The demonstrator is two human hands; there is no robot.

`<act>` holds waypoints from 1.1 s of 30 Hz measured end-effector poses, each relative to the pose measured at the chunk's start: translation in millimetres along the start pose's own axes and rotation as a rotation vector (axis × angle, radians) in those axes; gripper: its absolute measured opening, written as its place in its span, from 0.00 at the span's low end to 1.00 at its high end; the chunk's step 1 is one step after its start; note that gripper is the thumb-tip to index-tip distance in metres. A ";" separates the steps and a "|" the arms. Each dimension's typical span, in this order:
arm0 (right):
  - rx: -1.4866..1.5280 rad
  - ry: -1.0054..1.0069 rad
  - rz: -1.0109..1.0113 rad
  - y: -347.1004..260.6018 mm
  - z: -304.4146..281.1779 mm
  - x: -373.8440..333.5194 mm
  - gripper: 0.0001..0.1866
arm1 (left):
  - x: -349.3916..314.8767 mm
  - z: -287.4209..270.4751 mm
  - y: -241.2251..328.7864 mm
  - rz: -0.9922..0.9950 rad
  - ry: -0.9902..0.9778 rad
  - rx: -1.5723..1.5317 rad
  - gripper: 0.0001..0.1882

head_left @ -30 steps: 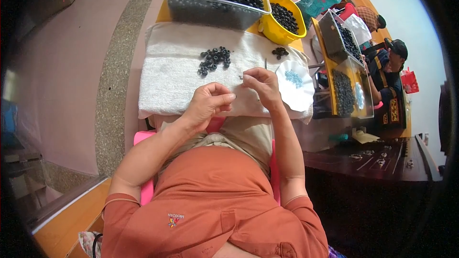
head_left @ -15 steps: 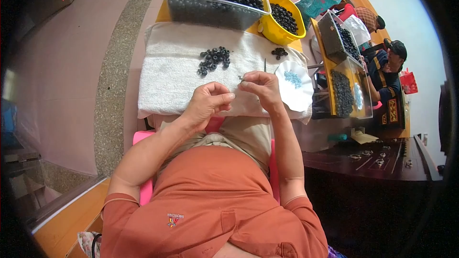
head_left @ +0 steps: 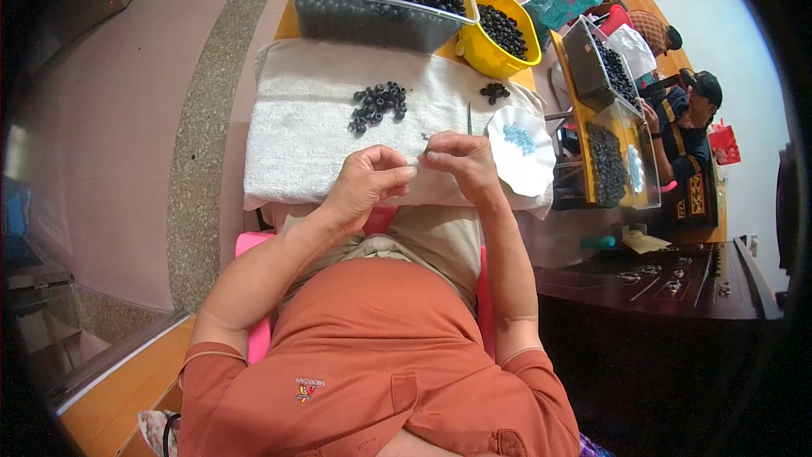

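My left hand is pinched closed above the front part of a white towel; whatever its fingertips hold is too small to make out. Close beside it, my right hand pinches a tiny dark piece, mostly covered by the fingers, whose kind I cannot tell. Beyond the hands lies a loose group of small black ring-like parts. A smaller cluster of black parts rests farther right. A thin dark tool lies just past my right hand. Next to it, a white fluted dish holds tiny light-blue pieces.
A clear bin full of black parts stands at the far edge, beside a yellow basin of similar parts. On the right, a co-worker sits at another table with clear bins. A dark tabletop is nearer me.
My right hand has shifted slightly left and down, bringing its fingertips closer to those of my left hand. The left hand is nearly still. The co-worker's hand has moved up toward the bin.
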State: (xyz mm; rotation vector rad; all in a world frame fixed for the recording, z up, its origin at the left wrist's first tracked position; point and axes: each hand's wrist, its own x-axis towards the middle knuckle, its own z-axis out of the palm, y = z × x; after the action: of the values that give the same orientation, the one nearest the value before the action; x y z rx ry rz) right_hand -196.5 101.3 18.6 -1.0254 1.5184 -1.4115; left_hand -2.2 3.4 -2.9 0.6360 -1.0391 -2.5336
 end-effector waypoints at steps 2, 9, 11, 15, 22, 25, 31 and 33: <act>-0.019 0.011 -0.009 1.6 2.2 -0.2 0.04 | -0.7 1.1 0.9 0.011 0.000 0.010 0.07; 0.137 0.028 0.154 -1.5 6.6 -4.0 0.08 | 0.2 -0.8 -0.3 0.035 -0.023 -0.002 0.07; 0.188 -0.014 0.139 2.2 3.1 -4.3 0.09 | 0.7 -1.1 -0.6 0.028 -0.028 -0.005 0.07; 0.247 -0.105 0.090 -2.3 5.1 -9.2 0.10 | 0.6 -0.9 -0.3 0.049 -0.042 0.031 0.07; 0.233 -0.181 0.093 -1.8 4.2 -11.2 0.08 | 1.2 -0.9 -2.2 0.036 -0.083 -0.007 0.08; 0.128 -0.173 0.057 -3.6 4.3 -11.6 0.08 | -0.2 -0.5 -1.0 0.035 -0.105 -0.017 0.07; 0.096 -0.233 -0.058 2.4 4.6 -12.6 0.09 | 1.5 -3.3 -3.7 0.022 -0.109 -0.044 0.07; 0.037 -0.209 -0.168 5.4 8.4 -14.3 0.10 | 2.0 -3.8 -3.0 0.001 -0.106 -0.062 0.07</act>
State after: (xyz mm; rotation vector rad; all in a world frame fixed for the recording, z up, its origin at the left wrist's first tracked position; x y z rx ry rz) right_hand -183.9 112.1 13.2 -1.2599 1.2757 -1.3923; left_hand -2.3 2.4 -8.1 0.4885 -0.9908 -2.6125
